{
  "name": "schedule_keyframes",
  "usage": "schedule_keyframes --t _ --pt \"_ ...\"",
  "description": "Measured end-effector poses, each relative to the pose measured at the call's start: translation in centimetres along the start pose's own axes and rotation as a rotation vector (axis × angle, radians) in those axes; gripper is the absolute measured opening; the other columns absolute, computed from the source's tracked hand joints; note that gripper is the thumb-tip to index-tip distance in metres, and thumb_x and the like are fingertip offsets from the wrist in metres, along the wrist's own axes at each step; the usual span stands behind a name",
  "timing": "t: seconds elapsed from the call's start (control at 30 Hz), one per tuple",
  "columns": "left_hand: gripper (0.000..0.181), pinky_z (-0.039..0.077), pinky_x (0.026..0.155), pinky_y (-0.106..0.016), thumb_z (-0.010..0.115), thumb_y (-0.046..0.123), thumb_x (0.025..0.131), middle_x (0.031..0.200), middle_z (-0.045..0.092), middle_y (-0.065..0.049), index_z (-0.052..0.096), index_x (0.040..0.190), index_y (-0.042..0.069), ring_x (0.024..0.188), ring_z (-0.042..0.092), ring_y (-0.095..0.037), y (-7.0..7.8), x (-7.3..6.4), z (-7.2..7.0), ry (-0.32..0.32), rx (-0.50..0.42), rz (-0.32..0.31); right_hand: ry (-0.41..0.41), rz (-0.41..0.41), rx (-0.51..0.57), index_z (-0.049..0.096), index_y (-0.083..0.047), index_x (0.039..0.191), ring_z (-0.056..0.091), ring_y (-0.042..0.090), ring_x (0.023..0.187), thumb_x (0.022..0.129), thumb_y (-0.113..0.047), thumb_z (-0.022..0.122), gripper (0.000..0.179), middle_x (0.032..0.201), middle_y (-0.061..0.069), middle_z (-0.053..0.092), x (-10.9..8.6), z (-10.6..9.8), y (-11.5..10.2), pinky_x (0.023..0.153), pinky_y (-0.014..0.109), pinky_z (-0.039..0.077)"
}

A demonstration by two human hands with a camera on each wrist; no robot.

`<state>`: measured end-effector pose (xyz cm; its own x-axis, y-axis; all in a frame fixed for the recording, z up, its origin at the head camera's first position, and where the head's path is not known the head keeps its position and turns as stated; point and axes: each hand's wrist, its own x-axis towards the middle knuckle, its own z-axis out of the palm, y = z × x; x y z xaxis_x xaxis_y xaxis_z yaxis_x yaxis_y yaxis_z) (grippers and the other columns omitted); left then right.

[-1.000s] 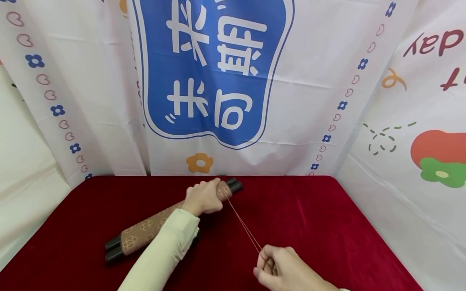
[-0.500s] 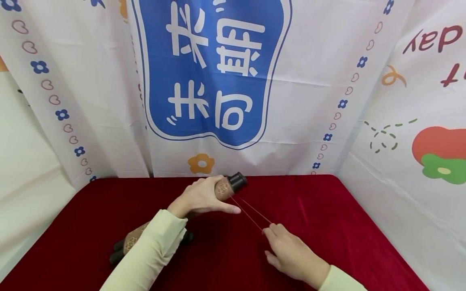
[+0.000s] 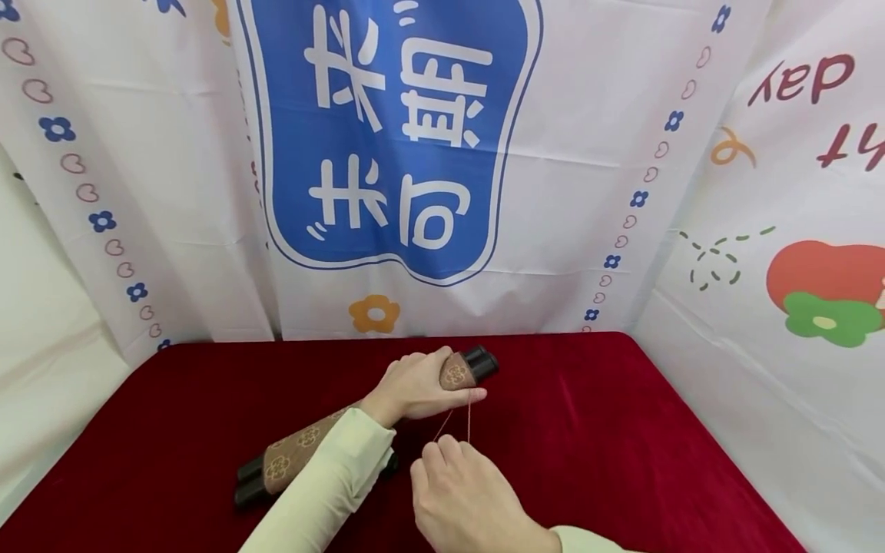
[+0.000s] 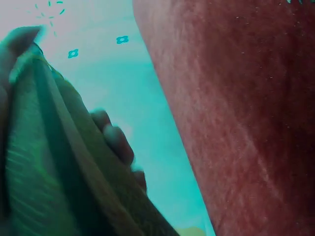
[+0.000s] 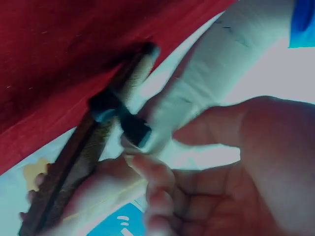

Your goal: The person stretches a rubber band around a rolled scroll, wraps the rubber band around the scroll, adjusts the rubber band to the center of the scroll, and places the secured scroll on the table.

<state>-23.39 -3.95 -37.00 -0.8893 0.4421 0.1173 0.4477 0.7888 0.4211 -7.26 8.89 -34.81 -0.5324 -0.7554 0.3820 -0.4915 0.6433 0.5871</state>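
A brown double roll [image 3: 304,449] with gold flower patterns and black ends lies at a slant, its far end raised off the red cloth. My left hand [image 3: 415,388] grips it near that end, thumb stretched along the near side. In the left wrist view, fingertips [image 4: 118,142] come around the roll [image 4: 34,142]. Two strands of thin cord [image 3: 469,421] run down from beside the left thumb to my right hand [image 3: 466,495], whose curled fingers pinch them. A black double-ended piece [image 5: 120,115] crosses the roll in the right wrist view.
Red velvet cloth [image 3: 608,445] covers the table. A white printed curtain [image 3: 553,253] with a blue sign stands behind its far edge, and printed side curtains [image 3: 733,369] rise at left and right.
My right hand has moved left, close below the left hand, and the long taut strands now look shorter. The roll and left hand have shifted right; the left thumb has stretched out.
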Motion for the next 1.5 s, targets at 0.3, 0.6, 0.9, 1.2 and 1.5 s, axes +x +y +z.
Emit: schedule_keyframes --t 0.3,0.6,0.9,1.2,1.5 --pt "0.047 0.044 0.057 -0.033 0.04 0.062 0.102 0.076 0.061 0.004 0.06 0.107 0.02 0.067 0.059 -0.016 0.1 -0.7 -0.3 0.117 0.065 0.129 -0.174 0.578 0.283 0.064 0.009 0.119 0.07 0.028 0.059 0.09 0.0 0.075 0.032 0.092 0.016 0.071 -3.2 2.9 4.2 0.05 0.038 0.058" --pt "0.02 0.041 0.054 -0.031 0.039 0.033 0.104 0.073 0.057 0.007 0.052 0.099 0.02 0.063 0.056 -0.013 1.0 -3.1 0.1 0.128 0.09 0.24 -0.128 0.526 0.828 0.032 -0.008 0.159 0.068 0.022 0.107 0.057 -0.036 0.106 0.129 0.144 0.013 0.052 -3.4 7.9 10.3 0.097 0.042 0.06" --pt "0.019 0.038 0.057 -0.024 0.039 0.02 0.102 0.068 0.043 0.011 0.05 0.087 0.02 0.06 0.041 -0.005 2.2 -5.0 0.1 0.078 -0.074 0.371 -0.124 0.183 1.274 0.04 -0.024 0.152 0.061 0.017 0.127 0.061 -0.044 0.103 0.112 0.138 -0.006 0.058 -2.7 10.3 12.4 0.113 0.038 0.049" --pt "0.022 0.038 0.056 -0.023 0.046 0.031 0.101 0.067 0.042 0.012 0.048 0.082 0.021 0.059 0.041 -0.004 2.4 -5.4 0.6 0.097 -0.065 0.345 -0.155 0.402 1.593 0.064 -0.01 0.134 0.067 0.027 0.103 0.093 0.005 0.058 0.045 0.117 0.011 0.069 -4.0 11.4 13.0 0.089 0.036 0.058" --pt "0.06 0.04 0.051 -0.023 0.065 0.081 0.077 0.072 0.055 0.015 0.055 0.098 0.025 0.06 0.05 -0.002 2.2 -4.6 1.7 0.106 0.083 0.283 -0.321 0.731 1.519 0.074 -0.009 0.106 0.064 0.021 0.052 0.111 -0.054 0.043 0.055 0.074 0.009 0.068 -2.7 8.8 11.3 0.05 0.037 0.056"
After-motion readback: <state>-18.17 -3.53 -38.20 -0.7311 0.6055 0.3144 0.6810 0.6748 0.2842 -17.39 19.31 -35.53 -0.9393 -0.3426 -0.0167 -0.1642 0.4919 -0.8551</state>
